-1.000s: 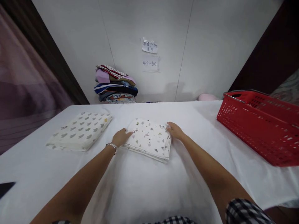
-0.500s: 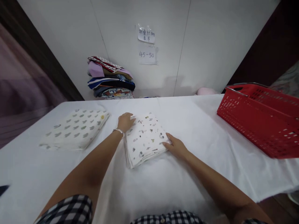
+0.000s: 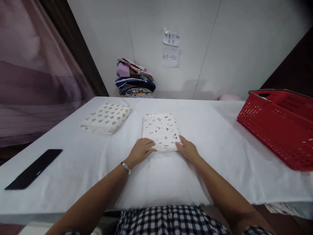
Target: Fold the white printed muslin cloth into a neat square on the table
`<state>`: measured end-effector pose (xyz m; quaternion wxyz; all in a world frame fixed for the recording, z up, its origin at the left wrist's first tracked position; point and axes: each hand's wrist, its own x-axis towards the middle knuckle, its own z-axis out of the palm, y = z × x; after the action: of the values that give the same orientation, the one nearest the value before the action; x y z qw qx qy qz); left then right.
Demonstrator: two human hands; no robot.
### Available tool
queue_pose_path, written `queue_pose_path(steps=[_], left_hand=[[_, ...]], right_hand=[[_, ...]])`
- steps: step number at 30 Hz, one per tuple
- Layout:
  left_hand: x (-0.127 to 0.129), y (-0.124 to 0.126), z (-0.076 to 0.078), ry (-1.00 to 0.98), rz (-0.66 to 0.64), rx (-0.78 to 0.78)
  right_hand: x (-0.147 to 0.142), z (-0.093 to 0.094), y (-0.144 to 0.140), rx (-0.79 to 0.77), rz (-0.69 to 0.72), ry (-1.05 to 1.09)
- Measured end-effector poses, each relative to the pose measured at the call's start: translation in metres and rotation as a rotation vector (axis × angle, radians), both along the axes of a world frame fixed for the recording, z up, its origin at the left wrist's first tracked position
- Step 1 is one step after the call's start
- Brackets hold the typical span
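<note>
A folded white cloth (image 3: 162, 130) printed with small plants and shapes lies squared up in the middle of the table. At its near left corner, my left hand (image 3: 142, 150) holds the edge between fingers and thumb, a bracelet on the wrist. My right hand (image 3: 188, 149) grips the near right corner, fingertips and thumb at the side edge. Several layers show along the cloth's near edge. Left of it, apart from both hands, rests a second folded white cloth (image 3: 107, 117) with a grey cactus-like print.
A white tablecloth (image 3: 156, 186) covers the table. On the left lies a flat black slab (image 3: 34, 169), perhaps a phone. A red plastic basket (image 3: 278, 130) stands at right. Behind the table's far edge rises a pile of folded fabrics (image 3: 135, 78), below paper signs (image 3: 170, 49) on the wall.
My left hand has come from the cloth's far left side to its near left corner. The cloth has turned from slanted to square with the table. The view has swung left, showing the black slab.
</note>
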<state>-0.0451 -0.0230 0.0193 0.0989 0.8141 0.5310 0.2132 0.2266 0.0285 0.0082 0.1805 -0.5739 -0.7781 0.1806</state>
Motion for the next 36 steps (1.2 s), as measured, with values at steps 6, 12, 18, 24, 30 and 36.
queue_pose_path(steps=[6,12,18,24,30,36], left_hand=[[-0.001,-0.011,-0.002,-0.04,0.018,0.052],[0.013,-0.016,0.001,-0.067,0.119,0.062],[0.017,-0.015,-0.005,-0.094,0.15,0.076],[0.016,-0.015,-0.01,-0.07,0.136,0.124],[0.016,-0.015,-0.009,-0.026,0.153,0.108],[0.016,-0.017,-0.01,-0.037,0.152,0.119]], right_hand=[[-0.002,-0.003,-0.015,0.37,0.079,0.105],[-0.005,-0.002,-0.017,0.384,0.268,0.08],[-0.005,0.001,-0.011,0.376,0.321,-0.007],[-0.005,0.0,-0.011,0.393,0.32,0.007],[-0.006,-0.004,-0.011,0.376,0.31,0.029],[-0.004,-0.005,-0.011,0.358,0.325,0.022]])
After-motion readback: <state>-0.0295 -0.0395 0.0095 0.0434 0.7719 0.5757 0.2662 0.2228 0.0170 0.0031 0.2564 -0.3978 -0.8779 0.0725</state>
